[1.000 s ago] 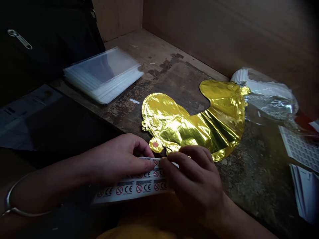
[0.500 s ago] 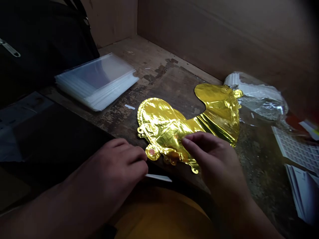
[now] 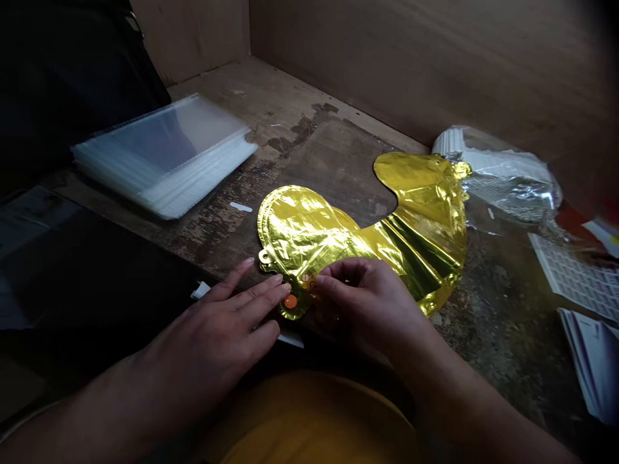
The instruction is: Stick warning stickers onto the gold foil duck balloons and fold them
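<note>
A flat, shiny gold foil balloon lies across the table, with an orange round spot on its near tab. My right hand is closed in a pinch over its lower part. At those fingertips is a small see-through sticker with printed marks. My left hand reaches in from the left, fingers stretched toward the tab, fingertips at the foil's edge. A white paper strip sticks out by its thumb, and a white end shows on the other side; how the palm grips it is hidden.
A stack of clear plastic sleeves lies back left, beside a black bag. A clear bag with white pieces stands back right. Printed sheets and folded papers lie at the right edge. Wooden panels enclose the back.
My right hand has moved left over the foil, bringing the sticker toward the orange spot. The left hand's fingers have stretched out to the balloon's edge. The white strip has shifted left.
</note>
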`<state>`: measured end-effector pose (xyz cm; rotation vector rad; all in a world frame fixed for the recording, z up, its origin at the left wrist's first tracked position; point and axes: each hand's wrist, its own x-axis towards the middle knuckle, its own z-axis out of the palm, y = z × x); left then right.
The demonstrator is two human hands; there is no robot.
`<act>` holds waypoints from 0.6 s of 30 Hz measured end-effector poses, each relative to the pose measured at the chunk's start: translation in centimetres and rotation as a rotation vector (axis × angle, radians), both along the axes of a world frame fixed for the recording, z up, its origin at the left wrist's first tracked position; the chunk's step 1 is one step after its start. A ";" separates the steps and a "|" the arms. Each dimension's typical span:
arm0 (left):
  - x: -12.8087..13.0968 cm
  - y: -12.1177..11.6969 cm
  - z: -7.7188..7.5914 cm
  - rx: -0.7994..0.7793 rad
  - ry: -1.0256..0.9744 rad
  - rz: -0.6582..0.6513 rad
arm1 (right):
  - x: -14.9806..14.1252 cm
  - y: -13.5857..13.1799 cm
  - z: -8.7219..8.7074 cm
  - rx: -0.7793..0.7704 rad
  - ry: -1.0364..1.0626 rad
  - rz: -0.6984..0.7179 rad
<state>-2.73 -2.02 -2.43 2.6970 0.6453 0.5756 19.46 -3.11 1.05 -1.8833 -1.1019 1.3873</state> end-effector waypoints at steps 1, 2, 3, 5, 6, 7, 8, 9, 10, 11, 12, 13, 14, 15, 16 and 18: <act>0.1 0.0 0.0 0.001 0.003 -0.005 | -0.1 0.1 0.0 0.005 -0.005 0.016; 0.1 -0.1 0.0 0.003 0.010 -0.011 | -0.1 0.2 -0.1 0.009 -0.005 0.028; 0.2 -0.1 0.0 0.006 0.016 -0.015 | -0.2 0.2 -0.1 0.010 -0.005 0.036; 0.2 -0.1 0.0 0.013 0.022 -0.019 | -0.2 0.3 -0.3 0.008 -0.003 0.046; 0.2 -0.1 0.0 0.018 0.022 -0.020 | -0.2 0.3 -0.3 0.006 -0.004 0.051; 0.2 0.0 0.0 0.024 0.020 -0.021 | -0.2 0.3 -0.4 0.002 -0.002 0.056; 0.3 0.0 0.0 0.030 0.020 -0.024 | -0.2 0.3 -0.4 -0.001 -0.001 0.059; 0.3 0.1 0.0 0.037 0.019 -0.026 | -0.2 0.3 -0.4 -0.004 0.003 0.063; 0.3 0.1 0.0 0.044 0.019 -0.029 | -0.1 0.4 -0.4 -0.006 0.008 0.064; 0.3 0.2 0.1 0.050 0.019 -0.029 | -0.1 0.4 -0.4 -0.005 0.011 0.067; 0.4 0.2 0.1 0.055 0.022 -0.027 | -0.1 0.4 -0.4 -0.004 0.012 0.072; 0.4 0.2 0.2 0.058 0.026 -0.024 | -0.1 0.5 -0.5 -0.001 0.007 0.076; 0.4 0.2 0.2 0.060 0.026 -0.025 | -0.1 0.6 -0.5 0.002 -0.003 0.079; 0.4 0.2 0.2 0.063 0.025 -0.025 | -0.2 0.6 -0.5 0.004 -0.015 0.083; 0.4 0.2 0.2 0.066 0.022 -0.027 | -0.2 0.7 -0.5 0.004 -0.028 0.088; 0.4 0.2 0.2 0.071 0.014 -0.031 | -0.3 0.7 -0.6 0.000 -0.047 0.098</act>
